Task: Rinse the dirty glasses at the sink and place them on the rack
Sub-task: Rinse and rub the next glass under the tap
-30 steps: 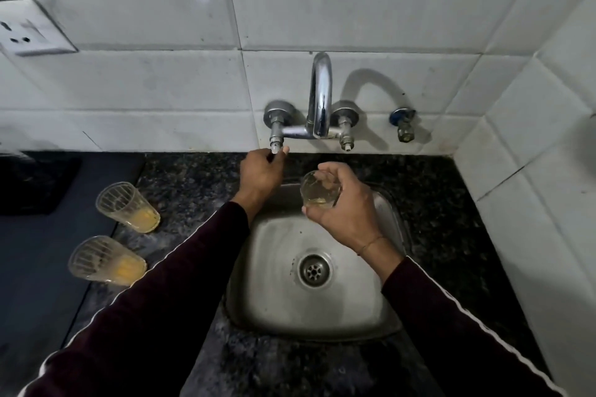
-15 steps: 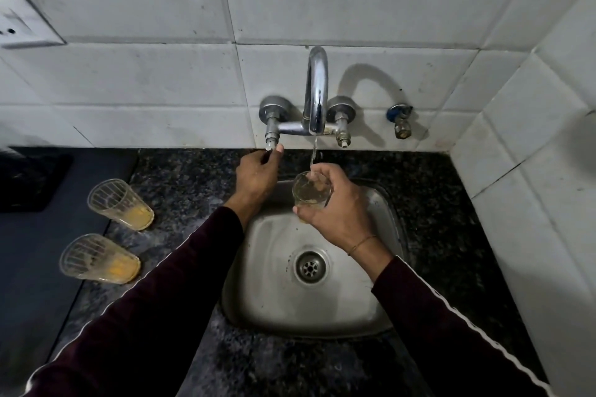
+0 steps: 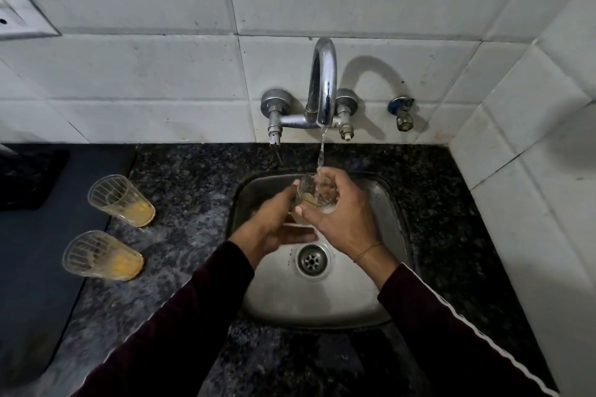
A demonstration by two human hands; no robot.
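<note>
Right hand (image 3: 342, 222) is wrapped around a clear ribbed drinking glass (image 3: 317, 193) with orange residue, fingers curled on its wall, holding it tilted over the stainless steel sink basin (image 3: 383, 203). A thin stream of water (image 3: 321, 151) falls from the chrome wall-mounted swan-neck tap (image 3: 322, 80) into the glass mouth. Left hand (image 3: 274, 222) lies against the glass's left side and base, fingers loosely extended; whether it clamps the glass cannot be told. 2 further clear ribbed glasses with orange dregs lie on their sides on the dark speckled granite counter (image 3: 187, 190), well left of the sink: the far glass (image 3: 121, 200) and the near glass (image 3: 101, 255). Round drain strainer (image 3: 312, 259) sits below the hands.
</note>
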